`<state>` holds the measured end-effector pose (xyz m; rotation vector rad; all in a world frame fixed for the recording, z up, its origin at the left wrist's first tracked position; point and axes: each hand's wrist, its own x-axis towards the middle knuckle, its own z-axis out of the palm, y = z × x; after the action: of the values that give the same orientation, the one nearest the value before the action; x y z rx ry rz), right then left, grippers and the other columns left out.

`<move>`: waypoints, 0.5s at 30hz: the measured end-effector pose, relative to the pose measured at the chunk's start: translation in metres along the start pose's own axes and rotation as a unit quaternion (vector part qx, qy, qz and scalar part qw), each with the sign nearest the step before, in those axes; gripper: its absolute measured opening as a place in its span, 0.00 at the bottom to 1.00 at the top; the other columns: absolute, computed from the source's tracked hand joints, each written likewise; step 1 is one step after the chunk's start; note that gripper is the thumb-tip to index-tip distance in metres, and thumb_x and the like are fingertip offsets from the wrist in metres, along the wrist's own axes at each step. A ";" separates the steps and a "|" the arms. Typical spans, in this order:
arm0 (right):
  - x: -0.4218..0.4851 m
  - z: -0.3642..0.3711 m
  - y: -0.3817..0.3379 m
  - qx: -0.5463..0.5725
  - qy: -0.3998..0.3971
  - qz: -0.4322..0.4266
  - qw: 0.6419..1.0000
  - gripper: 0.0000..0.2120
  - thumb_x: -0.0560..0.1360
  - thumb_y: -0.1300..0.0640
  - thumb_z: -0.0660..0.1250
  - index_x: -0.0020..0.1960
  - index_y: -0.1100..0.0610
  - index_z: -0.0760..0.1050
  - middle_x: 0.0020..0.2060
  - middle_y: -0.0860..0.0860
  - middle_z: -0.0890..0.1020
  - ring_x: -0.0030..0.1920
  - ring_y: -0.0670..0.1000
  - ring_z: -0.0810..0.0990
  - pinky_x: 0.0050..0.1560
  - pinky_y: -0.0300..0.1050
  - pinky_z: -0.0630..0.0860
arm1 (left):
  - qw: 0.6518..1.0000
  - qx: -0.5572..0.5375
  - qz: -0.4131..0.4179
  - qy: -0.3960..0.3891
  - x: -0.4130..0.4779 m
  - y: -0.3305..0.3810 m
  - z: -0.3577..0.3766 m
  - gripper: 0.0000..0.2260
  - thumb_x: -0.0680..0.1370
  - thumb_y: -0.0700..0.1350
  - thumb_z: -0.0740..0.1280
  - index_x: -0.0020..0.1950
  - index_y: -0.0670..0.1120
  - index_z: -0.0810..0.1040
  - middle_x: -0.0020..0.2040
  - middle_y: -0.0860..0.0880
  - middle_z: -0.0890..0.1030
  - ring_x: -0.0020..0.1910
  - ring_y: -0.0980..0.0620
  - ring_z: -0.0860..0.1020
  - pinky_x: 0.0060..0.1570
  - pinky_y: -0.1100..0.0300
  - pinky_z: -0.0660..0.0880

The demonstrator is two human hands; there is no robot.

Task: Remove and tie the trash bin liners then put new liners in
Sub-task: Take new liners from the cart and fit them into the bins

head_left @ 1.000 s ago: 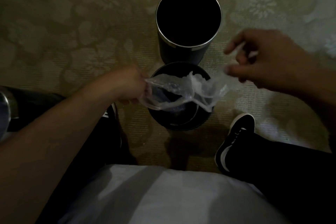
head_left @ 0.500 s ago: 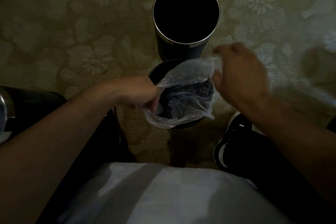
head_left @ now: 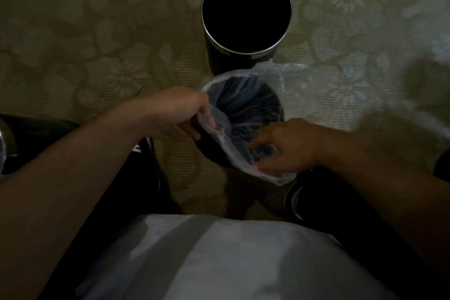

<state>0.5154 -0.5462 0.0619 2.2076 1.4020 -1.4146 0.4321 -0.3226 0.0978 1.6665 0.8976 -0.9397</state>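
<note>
Head view: clear liner (head_left: pixel 227 145) lay stretched over mouth of near bin (head_left: pixel 207 150) on carpeted floor (head_left: pixel 97 56). Left grip (head_left: pixel 180 114) pinched liner edge at bin's left rim. Right grip (head_left: pixel 292 146) grasped liner at near rim. Far bin (head_left: pixel 219 61) stood just behind.

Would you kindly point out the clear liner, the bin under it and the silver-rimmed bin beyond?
clear liner (head_left: pixel 280 75): head view, loose film past the far rim.
near bin (head_left: pixel 210 152): head view, dark outer wall.
silver-rimmed bin (head_left: pixel 233 63): head view, outer wall below rim.
</note>
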 end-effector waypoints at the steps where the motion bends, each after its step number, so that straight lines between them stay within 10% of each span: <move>1: 0.003 0.004 0.001 0.001 -0.010 0.005 1.000 0.39 0.69 0.22 0.60 0.75 0.38 0.66 0.70 0.45 0.74 0.68 0.51 0.73 0.71 0.51 0.66 | 1.000 -0.004 -0.011 0.022 0.002 -0.002 -0.002 0.13 0.78 0.46 0.64 0.39 0.44 0.86 0.46 0.47 0.84 0.46 0.44 0.85 0.49 0.52 0.80; 10: 0.023 0.033 -0.001 -0.046 0.031 -0.046 0.997 0.48 0.68 0.27 0.66 0.81 0.43 0.54 0.79 0.48 0.61 0.78 0.53 0.62 0.77 0.56 0.58 | 0.953 0.199 0.155 0.165 -0.009 0.006 0.002 0.10 0.83 0.47 0.62 0.58 0.44 0.78 0.49 0.47 0.83 0.42 0.51 0.81 0.41 0.56 0.77; 13: 0.037 0.055 0.008 -0.043 0.115 -0.055 0.991 0.33 0.73 0.39 0.54 0.75 0.50 0.71 0.69 0.55 0.77 0.67 0.60 0.76 0.67 0.60 0.72 | 0.832 0.399 0.235 0.305 -0.035 0.012 0.030 0.31 0.75 0.45 0.71 0.75 0.47 0.61 0.63 0.40 0.70 0.55 0.41 0.75 0.47 0.47 0.76; 15: 0.037 0.058 0.008 0.031 0.107 -0.058 0.992 0.26 0.73 0.47 0.61 0.65 0.59 0.79 0.59 0.61 0.82 0.58 0.63 0.81 0.60 0.60 0.77 | 0.751 0.420 0.425 0.282 -0.050 0.017 0.059 0.29 0.69 0.40 0.75 0.68 0.44 0.69 0.63 0.38 0.71 0.55 0.40 0.74 0.46 0.47 0.77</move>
<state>0.4894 -0.5605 -0.0008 2.4150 1.5990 -1.3052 0.4160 -0.3899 0.1363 2.8535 -0.1086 -0.1246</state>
